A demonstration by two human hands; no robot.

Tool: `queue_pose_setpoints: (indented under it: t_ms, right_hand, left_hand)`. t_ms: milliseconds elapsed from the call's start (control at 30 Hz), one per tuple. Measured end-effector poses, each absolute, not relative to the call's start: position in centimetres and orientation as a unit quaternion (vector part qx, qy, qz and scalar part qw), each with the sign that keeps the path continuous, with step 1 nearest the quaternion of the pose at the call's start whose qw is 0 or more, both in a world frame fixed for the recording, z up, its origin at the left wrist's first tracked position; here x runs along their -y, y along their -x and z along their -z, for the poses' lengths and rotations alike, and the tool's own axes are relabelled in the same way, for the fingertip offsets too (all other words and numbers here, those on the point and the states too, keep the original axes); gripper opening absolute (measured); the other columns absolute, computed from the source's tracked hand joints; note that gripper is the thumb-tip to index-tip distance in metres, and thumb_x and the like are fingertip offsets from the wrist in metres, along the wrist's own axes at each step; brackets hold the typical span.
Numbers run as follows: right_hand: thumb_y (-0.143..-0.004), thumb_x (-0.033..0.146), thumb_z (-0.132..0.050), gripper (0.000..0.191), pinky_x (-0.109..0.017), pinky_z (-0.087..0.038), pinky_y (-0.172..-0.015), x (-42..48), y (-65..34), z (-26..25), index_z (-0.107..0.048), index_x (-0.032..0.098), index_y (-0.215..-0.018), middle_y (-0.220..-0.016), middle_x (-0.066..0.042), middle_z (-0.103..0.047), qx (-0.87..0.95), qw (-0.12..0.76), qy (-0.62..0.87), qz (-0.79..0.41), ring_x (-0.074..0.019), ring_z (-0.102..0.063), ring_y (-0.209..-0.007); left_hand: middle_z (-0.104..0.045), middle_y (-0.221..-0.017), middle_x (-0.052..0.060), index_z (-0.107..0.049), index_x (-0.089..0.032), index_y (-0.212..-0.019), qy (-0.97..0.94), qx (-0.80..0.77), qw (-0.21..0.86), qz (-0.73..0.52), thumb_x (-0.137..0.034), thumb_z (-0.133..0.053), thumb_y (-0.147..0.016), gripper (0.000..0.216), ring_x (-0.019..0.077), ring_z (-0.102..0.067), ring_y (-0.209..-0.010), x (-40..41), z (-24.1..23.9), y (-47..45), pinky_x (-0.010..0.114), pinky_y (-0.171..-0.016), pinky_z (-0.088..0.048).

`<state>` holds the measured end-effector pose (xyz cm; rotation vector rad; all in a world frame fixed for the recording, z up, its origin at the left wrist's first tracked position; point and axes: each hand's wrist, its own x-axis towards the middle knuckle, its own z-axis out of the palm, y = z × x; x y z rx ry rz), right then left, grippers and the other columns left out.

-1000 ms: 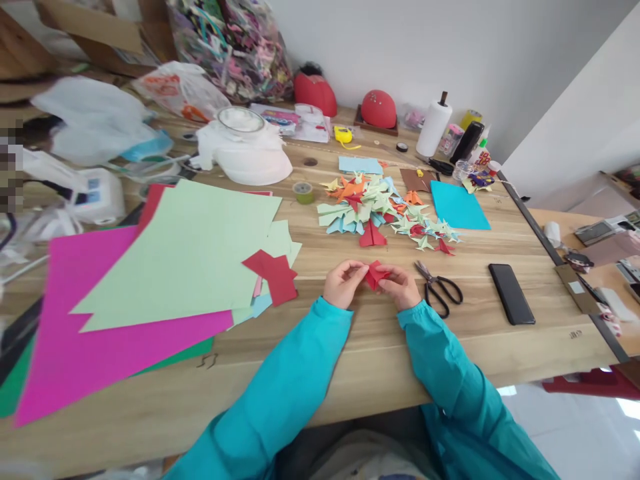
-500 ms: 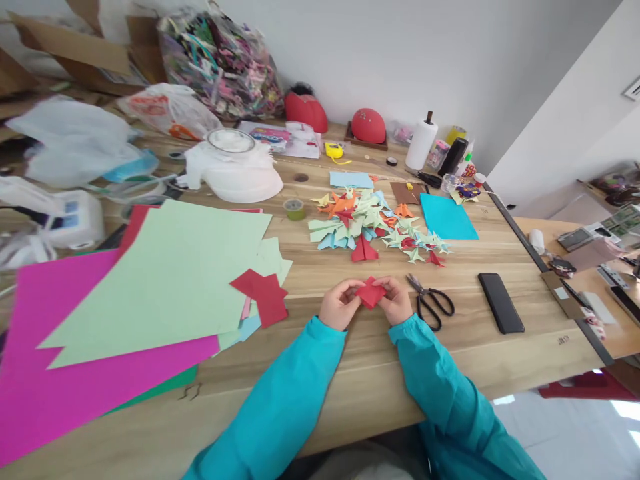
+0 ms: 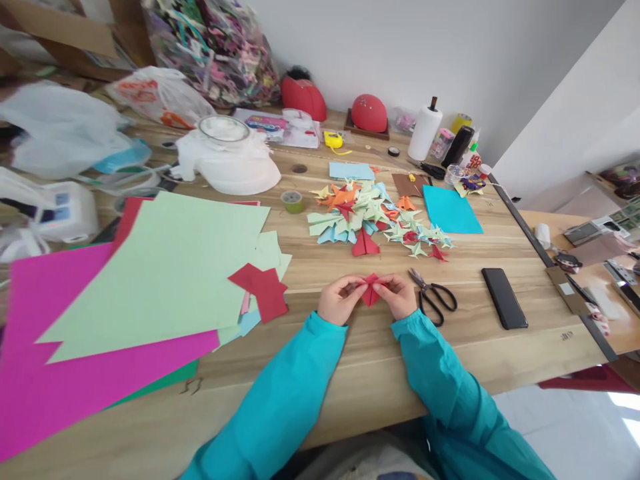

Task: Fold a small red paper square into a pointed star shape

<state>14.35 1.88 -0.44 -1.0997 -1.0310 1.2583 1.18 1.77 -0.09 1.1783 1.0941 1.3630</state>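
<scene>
- Red folded paper (image 3: pixel 371 295) sits between the two hands, over the table (image 3: pixel 373 373); from where I stand I can't tell whether it touches the wood.
- Left hand (image 3: pixel 341 300) pinches one side between thumb and fingers, and the right hand (image 3: pixel 397 295) pinches the other, so both are closed on the same small piece.
- With fingertips covering so much of it, a crease could come out crooked if one thumb pressed harder than the other.
- Uneven pulling might tear it along a fold; a slack grip might let the folds spring open.
- Black-handled scissors (image 3: pixel 433 293) lie just right of the right hand, blade tips close to it. A swing of that wrist could knock them, or bring skin against the points.
- Farther right lies a phone (image 3: pixel 504 298), well apart from the hands.
- Ahead of the hands spreads a pile of folded paper shapes (image 3: pixel 373 205), with a red folded shape (image 3: pixel 365 243) at its near edge; a careless forward reach might crush some.
- Left of the left hand, red paper scraps (image 3: pixel 270 293) overlap pale green sheets (image 3: pixel 170 267), which the left sleeve (image 3: pixel 280 380) could drag askew.
</scene>
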Motion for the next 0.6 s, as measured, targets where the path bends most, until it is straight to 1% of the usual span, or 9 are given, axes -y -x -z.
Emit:
queue_pose_setpoints:
  t_ms: [133,200,267,333,467,600]
  right_hand:
    - [-0.056,0.026,-0.070,0.019,-0.029,-0.049,-0.061,-1.95,-14.39,0.65,-0.058,0.018,-0.068,-0.065,-0.001,-0.064,0.444,0.556,0.465,-0.527,-0.0140,-0.060,-0.060]
    - [-0.056,0.023,-0.069,0.021,-0.029,-0.050,-0.061,-1.92,-14.40,0.67,-0.056,0.019,-0.071,-0.068,-0.001,-0.065,0.455,0.559,0.458,-0.521,-0.0149,-0.061,-0.064]
    - [-0.056,0.021,-0.069,0.025,-0.029,-0.050,-0.064,-1.87,-14.40,0.60,-0.053,0.020,-0.074,-0.071,-0.001,-0.065,0.467,0.563,0.451,-0.511,-0.0152,-0.062,-0.068]
    - [-0.056,0.021,-0.069,0.027,-0.030,-0.050,-0.068,-1.81,-14.39,0.51,-0.052,0.020,-0.077,-0.075,-0.002,-0.065,0.477,0.565,0.449,-0.501,-0.0154,-0.062,-0.071]
    - [-0.057,0.022,-0.068,0.030,-0.031,-0.050,-0.071,-1.71,-14.38,0.46,-0.050,0.020,-0.081,-0.077,-0.002,-0.064,0.487,0.559,0.456,-0.493,-0.0160,-0.062,-0.075]
    - [-0.059,0.022,-0.066,0.026,-0.030,-0.050,-0.067,-1.65,-14.37,0.62,-0.051,0.020,-0.080,-0.075,-0.002,-0.065,0.497,0.549,0.464,-0.486,-0.0156,-0.062,-0.071]
  left_hand:
    - [-0.067,-0.078,0.007,-0.060,-0.014,-0.069,-0.489,-0.464,0.478,-0.563,-0.025,-0.066,-0.061,0.014,0.0170,-0.062,-0.074,-1.73,0.20,-1.28,0.029,-0.069,-0.051]
    - [-0.067,-0.076,0.006,-0.061,-0.014,-0.077,-0.500,-0.467,0.482,-0.548,-0.022,-0.066,-0.060,0.020,0.0165,-0.063,-0.071,-1.73,0.38,-1.29,0.028,-0.066,-0.051]
    - [-0.067,-0.081,0.006,-0.061,-0.014,-0.086,-0.510,-0.463,0.477,-0.546,-0.018,-0.065,-0.059,0.027,0.0168,-0.063,-0.073,-1.74,0.61,-1.27,0.028,-0.067,-0.052]
    - [-0.068,-0.085,0.007,-0.061,-0.014,-0.089,-0.515,-0.460,0.463,-0.556,-0.016,-0.063,-0.060,0.029,0.0168,-0.063,-0.076,-1.75,0.81,-1.23,0.028,-0.069,-0.052]
    - [-0.068,-0.080,0.005,-0.065,-0.015,-0.081,-0.532,-0.476,0.426,-0.556,-0.015,-0.060,-0.063,0.019,0.0155,-0.063,-0.072,-1.79,0.84,-1.09,0.027,-0.068,-0.052]
    - [-0.069,-0.078,0.004,-0.066,-0.016,-0.079,-0.542,-0.485,0.405,-0.553,-0.019,-0.062,-0.064,0.017,0.0154,-0.063,-0.070,-1.77,0.51,-1.04,0.026,-0.065,-0.052]
